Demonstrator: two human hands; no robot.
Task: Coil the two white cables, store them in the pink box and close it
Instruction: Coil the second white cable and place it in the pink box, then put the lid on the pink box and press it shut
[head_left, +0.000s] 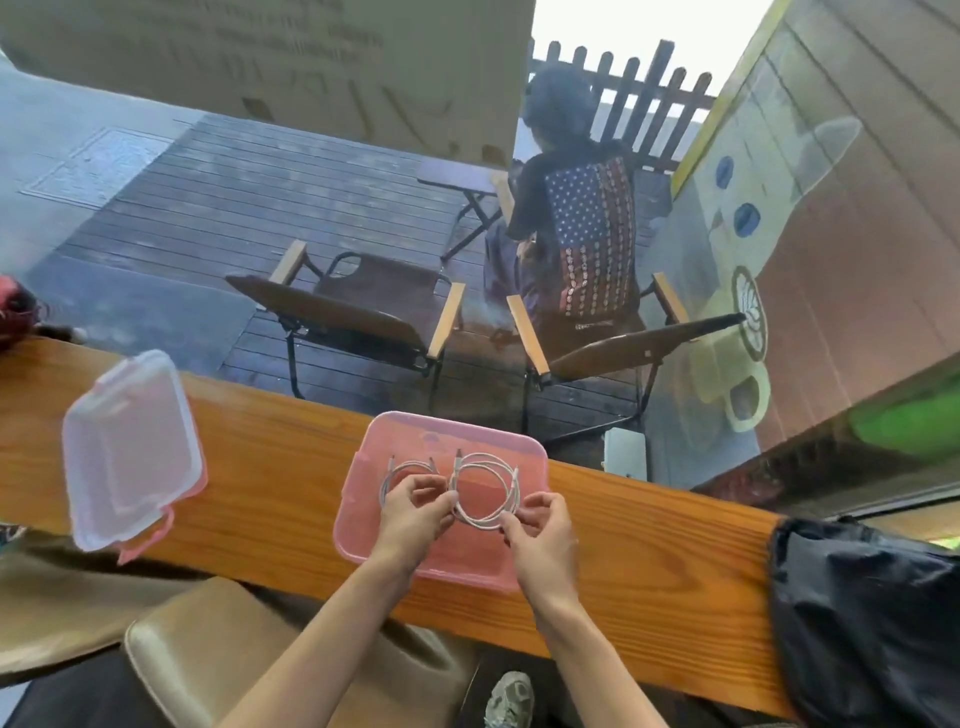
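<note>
In the head view, 2 coiled white cables are seen over the open pink box (363, 525), which is set on a wooden counter (649, 561). The larger coil (483, 488) is held at 2 places: its lower left arc is pinched by the fingertips of the left hand (415, 512), and its lower right arc is pinched by the thumb and forefinger of the right hand (543, 540). The fingers of both hands are drawn narrow around the cable, with the rest of the loop rising beyond the fingertips toward the far wall of the box. The smaller coil (402, 470) is found just left of the larger one, above the knuckles of the left hand; whether it is also gripped by that hand or rests in the box cannot be told. The box's clear lid (130, 447), edged with pink latches, is laid well to the left of the left hand on the same counter. A black bag (862, 623) is seen far to the right of the right hand. Beyond the counter, folding chairs (363, 317) are placed on dark decking.
</note>
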